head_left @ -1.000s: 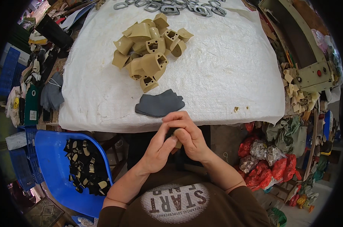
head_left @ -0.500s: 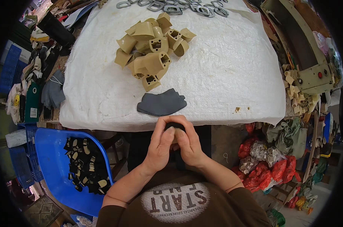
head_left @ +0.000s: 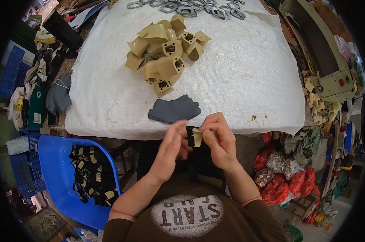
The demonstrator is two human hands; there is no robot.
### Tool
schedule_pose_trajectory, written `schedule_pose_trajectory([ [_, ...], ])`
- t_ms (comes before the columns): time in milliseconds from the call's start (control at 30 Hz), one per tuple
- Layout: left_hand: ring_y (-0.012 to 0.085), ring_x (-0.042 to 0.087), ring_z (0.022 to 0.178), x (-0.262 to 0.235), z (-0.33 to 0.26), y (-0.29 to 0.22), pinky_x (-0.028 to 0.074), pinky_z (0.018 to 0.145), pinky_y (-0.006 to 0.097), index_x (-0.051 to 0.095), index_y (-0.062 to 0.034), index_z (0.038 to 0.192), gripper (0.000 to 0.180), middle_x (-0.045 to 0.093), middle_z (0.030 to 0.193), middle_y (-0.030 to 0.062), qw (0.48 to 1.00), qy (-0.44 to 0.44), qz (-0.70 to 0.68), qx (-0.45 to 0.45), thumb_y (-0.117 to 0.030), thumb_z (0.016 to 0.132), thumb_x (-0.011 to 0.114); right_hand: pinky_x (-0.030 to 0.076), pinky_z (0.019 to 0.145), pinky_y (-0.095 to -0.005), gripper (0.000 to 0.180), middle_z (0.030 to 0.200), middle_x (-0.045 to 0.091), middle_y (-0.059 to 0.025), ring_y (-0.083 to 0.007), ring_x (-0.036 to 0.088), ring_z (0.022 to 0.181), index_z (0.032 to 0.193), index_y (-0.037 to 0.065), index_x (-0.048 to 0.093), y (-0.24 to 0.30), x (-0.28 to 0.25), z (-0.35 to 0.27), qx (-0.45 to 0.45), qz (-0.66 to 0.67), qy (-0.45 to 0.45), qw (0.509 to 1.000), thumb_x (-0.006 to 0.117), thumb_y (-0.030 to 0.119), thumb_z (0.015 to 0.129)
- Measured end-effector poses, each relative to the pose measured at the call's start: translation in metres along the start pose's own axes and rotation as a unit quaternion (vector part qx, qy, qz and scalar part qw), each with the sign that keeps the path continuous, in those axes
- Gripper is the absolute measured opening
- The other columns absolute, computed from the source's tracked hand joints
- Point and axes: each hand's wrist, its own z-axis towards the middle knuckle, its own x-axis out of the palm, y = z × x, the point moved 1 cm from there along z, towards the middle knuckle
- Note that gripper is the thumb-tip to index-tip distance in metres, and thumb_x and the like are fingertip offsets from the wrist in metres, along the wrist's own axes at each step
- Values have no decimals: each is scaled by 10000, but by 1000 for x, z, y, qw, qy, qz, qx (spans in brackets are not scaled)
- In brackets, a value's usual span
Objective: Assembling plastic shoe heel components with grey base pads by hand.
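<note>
Just beyond the front edge of the table, my right hand [head_left: 220, 143] pinches a tan plastic shoe heel [head_left: 197, 138] between thumb and fingers. Black material [head_left: 190, 136] wraps the heel's left side. My left hand [head_left: 171, 149] is beside it, fingers spread and slightly blurred; whether a fingertip touches the black material I cannot tell. On the table in front of my hands lies a stack of dark grey cut pieces [head_left: 174, 109]. Behind that stack is a heap of bare tan heels [head_left: 162, 66], with square hollows showing on some.
Several grey rings [head_left: 186, 11] lie at the table's far edge, on white woven sheeting [head_left: 247, 76]. A blue basin [head_left: 55, 181] at lower left holds black-covered heels [head_left: 91, 173]. At right are a metal machine [head_left: 335, 82] and red plastic bags [head_left: 277, 189].
My hands were clasped together around a black piece. They have parted, the left drawing away with fingers spread; the heel now shows in my right hand. The view has shifted slightly.
</note>
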Motion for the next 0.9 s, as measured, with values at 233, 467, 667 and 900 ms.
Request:
schedule_pose_trajectory([
  [233, 59, 476, 715, -9, 1, -7, 394, 610, 181, 586, -13, 974, 116, 514, 887, 28, 971, -31, 162, 172, -89, 887, 590, 359, 734, -314, 194, 745, 515, -54, -208, 484, 736, 781, 41, 573, -16, 5, -2, -17, -62, 63, 996, 553, 192, 901],
  [467, 47, 453, 617, -14, -2, 3, 365, 523, 199, 562, -13, 784, 109, 490, 690, 6, 933, -100, 279, 203, -71, 859, 614, 366, 711, -333, 158, 708, 491, -72, -249, 488, 691, 752, 43, 552, -16, 14, -3, -90, -137, 72, 984, 555, 144, 874],
  [667, 63, 480, 675, -7, 1, 0, 381, 621, 179, 584, -13, 907, 216, 510, 742, 9, 987, -113, 68, 94, -216, 860, 639, 392, 585, -324, 162, 712, 500, -79, -233, 480, 630, 757, 27, 546, -21, 17, -2, -46, -61, 63, 995, 560, 128, 882],
  [900, 117, 543, 894, -19, -14, 3, 456, 775, 248, 526, 3, 1098, 516, 538, 976, 64, 973, -32, 191, 126, -339, 776, 738, 416, 591, -321, 110, 762, 540, -91, -231, 496, 645, 891, 33, 608, -14, 25, 0, -101, -146, 64, 982, 556, 129, 892],
])
